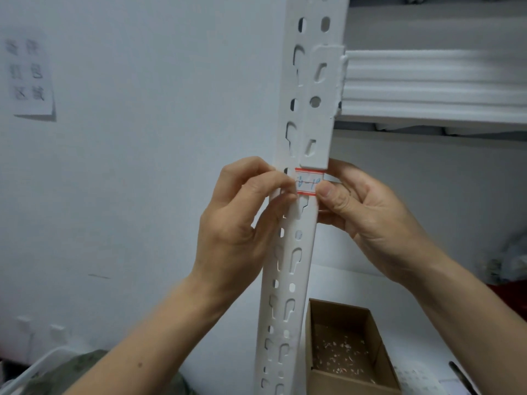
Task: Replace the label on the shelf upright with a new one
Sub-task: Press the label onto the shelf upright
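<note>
**Hands, 2.**
- Left hand (pixel 236 220): curled, at 9 o'clock from the label (pixel 309 182). Thumb and forefinger tips pinched together on the label's left edge. Other fingers folded loosely toward the palm.
- Right hand (pixel 368 220): at 3 o'clock from the label. Thumb pressed on the label's right end. Fingers wrapped behind the shelf upright (pixel 288 280) and mostly hidden there.

**Label, 1.** White with 2 red bands, laid across the front of the upright near the centre of the view, directly under the lower end of a bracket (pixel 318 132). Blue handwriting partly covered by fingertips, not readable. Short white end sticking out past the upright at 3 o'clock.

**Shelf upright, 1.** White, slotted, cut off at top and bottom edges.

**Shelf beam (pixel 427 86), 1.** At 2 o'clock, cut off at the right edge.

**Cardboard box (pixel 339 312), 1.** Open, at 5 o'clock, front corner cut off by the bottom edge.

**Paper scraps (pixel 342 354).** On the box floor, too small and too many to count.

**Notice (pixel 30 78), 1.** On the wall at 10 o'clock, bearing 6 blurred characters, not legible.
</note>
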